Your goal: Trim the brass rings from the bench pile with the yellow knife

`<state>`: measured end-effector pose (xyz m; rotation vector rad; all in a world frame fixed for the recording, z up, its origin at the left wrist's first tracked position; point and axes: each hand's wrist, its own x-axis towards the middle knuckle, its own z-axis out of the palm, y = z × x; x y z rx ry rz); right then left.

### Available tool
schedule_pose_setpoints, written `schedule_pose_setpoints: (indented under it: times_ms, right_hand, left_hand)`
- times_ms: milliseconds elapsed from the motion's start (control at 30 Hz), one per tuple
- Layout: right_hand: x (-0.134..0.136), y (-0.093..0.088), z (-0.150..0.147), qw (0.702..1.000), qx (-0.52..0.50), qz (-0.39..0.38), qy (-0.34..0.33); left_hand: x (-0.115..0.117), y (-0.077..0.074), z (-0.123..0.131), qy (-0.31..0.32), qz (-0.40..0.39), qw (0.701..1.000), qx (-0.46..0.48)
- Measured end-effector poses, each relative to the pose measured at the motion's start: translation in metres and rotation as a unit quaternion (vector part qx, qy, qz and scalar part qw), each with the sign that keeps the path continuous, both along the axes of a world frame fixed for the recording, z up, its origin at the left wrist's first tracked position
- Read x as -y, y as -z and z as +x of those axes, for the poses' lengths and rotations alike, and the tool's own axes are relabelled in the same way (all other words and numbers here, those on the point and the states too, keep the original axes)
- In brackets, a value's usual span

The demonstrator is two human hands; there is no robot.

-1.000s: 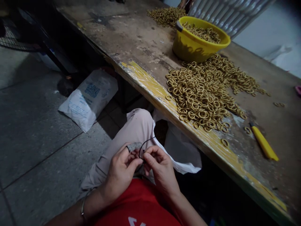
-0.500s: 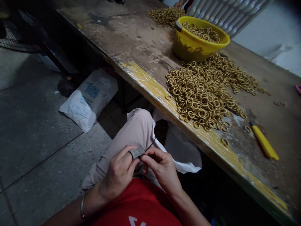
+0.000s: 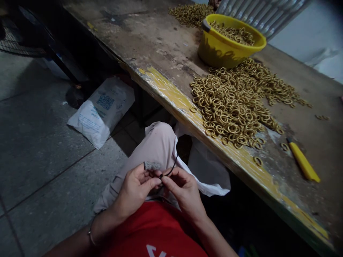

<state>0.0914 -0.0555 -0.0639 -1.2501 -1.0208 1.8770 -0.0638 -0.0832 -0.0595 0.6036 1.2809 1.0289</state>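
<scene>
Above my lap, my left hand (image 3: 136, 187) and my right hand (image 3: 183, 185) meet fingertip to fingertip. A thin black cord (image 3: 173, 166) rises in a curve from between the fingers of my right hand. Its other end, a small dark bit, sits at the tips of my left thumb and fingers. A grey speckled finger sleeve (image 3: 152, 165) with a black edge covers my left index finger. Both hands are closed in a pinch, and the fingers partly hide what lies between them.
On the table (image 3: 166, 53) to the right lies a heap of gold-coloured rings (image 3: 233, 107), beside a yellow basin (image 3: 222, 50) full of more rings. A yellow cutter knife (image 3: 304, 160) lies nearby. A white bag (image 3: 103, 110) rests on the floor, and a fan (image 3: 21, 46) stands left.
My left index finger with its sleeve has lifted away from the cord, and my left thumb now pinches at the cord's end. My right hand has barely moved.
</scene>
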Motion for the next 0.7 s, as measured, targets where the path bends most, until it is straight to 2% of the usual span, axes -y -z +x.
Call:
schedule_pose_setpoints:
  times_ms: [267,467,567,700]
  right_hand:
    - [-0.003,-0.0019,0.0031,0.998,-0.024,-0.026,-0.044]
    - [-0.0007,-0.001,0.0027,0.999,-0.025,-0.011,-0.017]
    - [0.0009,-0.0004,0.0029,0.999,-0.03,-0.007,-0.025]
    - [-0.0011,0.0028,0.0014,0.999,-0.026,-0.03,-0.033]
  left_hand:
    - [-0.0024,0.0064,-0.0021,0.013,0.0,0.998,0.059]
    - [-0.0045,0.0061,-0.003,0.034,0.007,0.999,0.017]
    - [-0.0038,0.0023,-0.0029,0.063,0.011,0.998,0.01]
    - [-0.0045,0.0003,0.0007,0.069,0.033,0.997,0.015]
